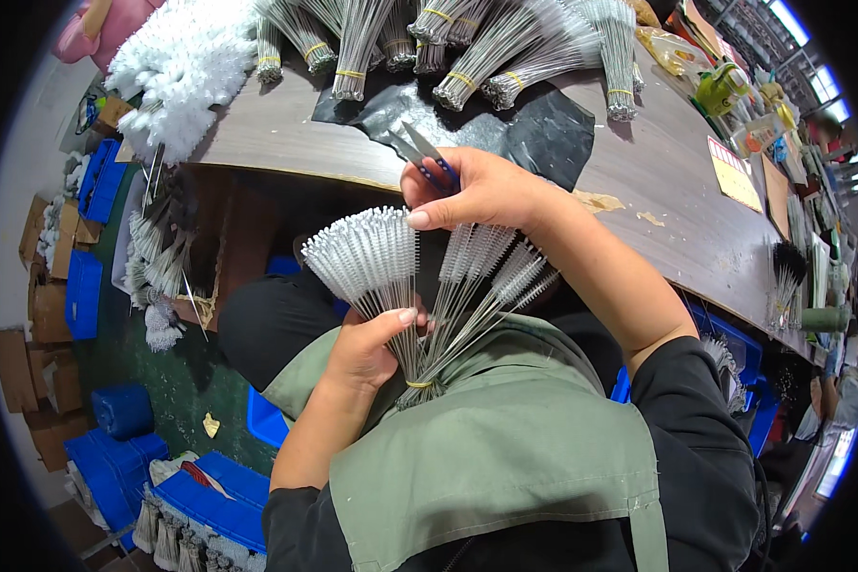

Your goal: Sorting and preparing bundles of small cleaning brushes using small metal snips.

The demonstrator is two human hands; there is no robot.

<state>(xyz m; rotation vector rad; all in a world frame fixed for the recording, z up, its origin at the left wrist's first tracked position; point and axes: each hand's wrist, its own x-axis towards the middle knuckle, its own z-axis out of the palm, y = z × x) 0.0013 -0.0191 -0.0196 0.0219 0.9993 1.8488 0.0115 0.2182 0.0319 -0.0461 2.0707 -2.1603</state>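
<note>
My left hand (364,345) is closed around the wire stems of a bundle of white-bristled tube brushes (367,262), above my lap. A yellow rubber band (421,385) circles the lower ends of the stems. The brush heads fan out upward, with a gap between the dense left part and the looser right part. In my right hand (486,194) is a pair of scissors (419,148) with dark blue handles, blades apart and pointing up and left. My right thumb touches or nearly touches the brush tips at the gap.
Several banded brush bundles (353,59) lie along the table (286,133), beside a black sheet (553,124). A pile of fluffy white brushes (181,71) overhangs its left end. Blue bins (214,496) and cardboard boxes (52,305) stand at left. Bottles (758,133) sit at far right.
</note>
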